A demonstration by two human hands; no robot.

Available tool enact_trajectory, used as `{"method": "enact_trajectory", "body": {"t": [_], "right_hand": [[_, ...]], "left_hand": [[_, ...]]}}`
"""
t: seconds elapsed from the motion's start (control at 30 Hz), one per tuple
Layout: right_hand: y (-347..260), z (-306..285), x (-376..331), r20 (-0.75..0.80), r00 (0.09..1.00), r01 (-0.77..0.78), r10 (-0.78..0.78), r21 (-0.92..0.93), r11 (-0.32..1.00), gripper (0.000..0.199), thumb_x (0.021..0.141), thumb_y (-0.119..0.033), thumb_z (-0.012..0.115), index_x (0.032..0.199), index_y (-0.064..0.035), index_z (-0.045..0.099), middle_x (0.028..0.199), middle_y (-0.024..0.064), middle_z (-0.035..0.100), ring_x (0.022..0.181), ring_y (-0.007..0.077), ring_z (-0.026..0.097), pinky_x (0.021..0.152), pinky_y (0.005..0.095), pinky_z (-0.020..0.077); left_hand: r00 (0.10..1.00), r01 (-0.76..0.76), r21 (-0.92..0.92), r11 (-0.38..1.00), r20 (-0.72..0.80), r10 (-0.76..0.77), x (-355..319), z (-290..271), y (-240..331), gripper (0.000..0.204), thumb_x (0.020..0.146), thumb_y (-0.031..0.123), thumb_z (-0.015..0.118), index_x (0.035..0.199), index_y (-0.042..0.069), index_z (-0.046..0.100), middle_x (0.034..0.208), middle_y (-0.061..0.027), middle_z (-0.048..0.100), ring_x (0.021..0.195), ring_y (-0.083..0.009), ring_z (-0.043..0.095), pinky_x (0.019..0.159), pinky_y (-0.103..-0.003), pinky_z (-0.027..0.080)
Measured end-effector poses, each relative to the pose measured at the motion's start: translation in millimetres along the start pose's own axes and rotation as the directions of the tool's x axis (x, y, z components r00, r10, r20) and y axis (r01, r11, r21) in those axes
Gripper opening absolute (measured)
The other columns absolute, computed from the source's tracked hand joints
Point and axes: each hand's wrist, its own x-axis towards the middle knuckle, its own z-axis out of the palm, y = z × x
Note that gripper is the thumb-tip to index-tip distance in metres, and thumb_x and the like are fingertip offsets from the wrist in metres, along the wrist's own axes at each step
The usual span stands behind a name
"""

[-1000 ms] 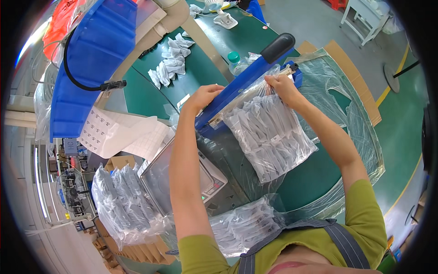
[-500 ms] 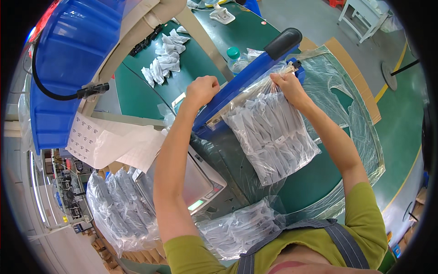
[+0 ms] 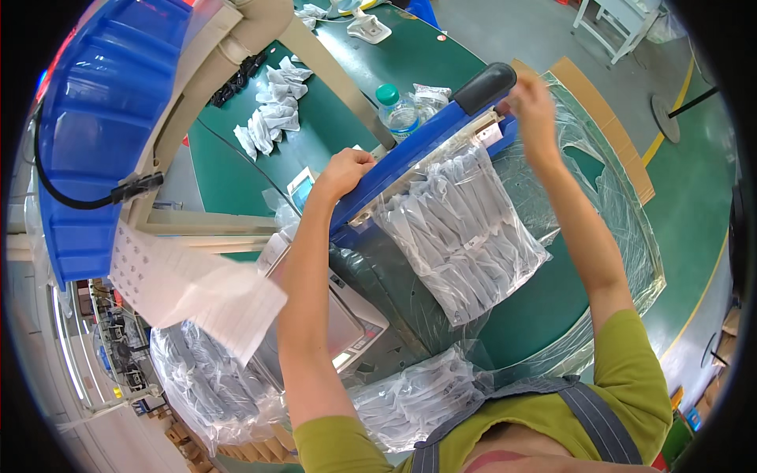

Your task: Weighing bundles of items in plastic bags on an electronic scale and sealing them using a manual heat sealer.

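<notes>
A blue bag sealer [image 3: 410,153] with a black grip [image 3: 486,88] slants across the middle. The mouth of a clear plastic bag [image 3: 465,236], packed with rows of small white-wrapped pieces, lies along the sealer's jaw. My left hand [image 3: 341,173] is closed at the lower left part of the sealer's arm, fingertips against its edge; whatever they pinch is hidden. Beside the black grip, at the sealer's upper right end, my right hand [image 3: 534,118] is off the bag, its fingers bent and blurred.
Left of my left forearm stands a scale [image 3: 347,319], with a paper label sheet [image 3: 197,296] hanging over another filled bag [image 3: 209,386]. A third filled bag [image 3: 422,394] lies close to me. Behind the sealer are a bottle [image 3: 398,114] and loose wrapped pieces [image 3: 272,110].
My right hand has let go of the bag's mouth and moved up beside the black grip. The bag's top now lies flatter along the sealer. The label sheet has swung down.
</notes>
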Motion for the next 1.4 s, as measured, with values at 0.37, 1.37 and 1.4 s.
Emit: {"method": "enact_trajectory", "body": {"t": [0.37, 1.37, 1.4], "right_hand": [[30.2, 29.7, -0.1, 0.487, 0.653, 0.724, -0.58, -0.628, 0.287, 0.013, 0.081, -0.008, 0.05, 0.091, -0.0051, 0.058, 0.089, 0.0091, 0.062, 0.092, 0.0246, 0.057, 0.095, 0.0405, 0.0352], [38.2, -94.7, -116.3, 0.505, 0.732, -0.363, 0.458, -0.28, 0.889, 0.068, 0.072, -0.043, 0.066, 0.118, 0.004, 0.048, 0.112, 0.0123, 0.055, 0.101, 0.0193, 0.052, 0.088, 0.0289, 0.0398], [28.1, -112.9, -120.6, 0.465, 0.75, -0.363, 0.47, -0.305, 0.881, 0.066, 0.073, -0.04, 0.066, 0.118, 0.0041, 0.048, 0.11, 0.0122, 0.056, 0.098, 0.0189, 0.053, 0.086, 0.029, 0.041]], "left_hand": [[0.995, 0.09, 0.198, 0.976, -0.06, -0.079, 10.6, 16.2, -11.2, 0.029, 0.077, 0.031, 0.06, 0.09, 0.005, 0.066, 0.095, -0.015, 0.064, 0.088, -0.0299, 0.06, 0.078, -0.035, 0.046], [0.856, -0.267, -0.922, 0.281, -0.361, -0.371, -115.3, 239.0, 57.7, 0.063, 0.076, 0.026, 0.072, 0.123, -0.001, 0.04, 0.117, -0.0111, 0.051, 0.105, -0.0194, 0.049, 0.09, -0.03, 0.038], [0.872, -0.247, -0.938, 0.244, -0.325, -0.365, -119.9, 247.9, 74.2, 0.062, 0.076, 0.025, 0.072, 0.122, -0.001, 0.04, 0.116, -0.0113, 0.052, 0.104, -0.0193, 0.049, 0.09, -0.031, 0.039]]}}
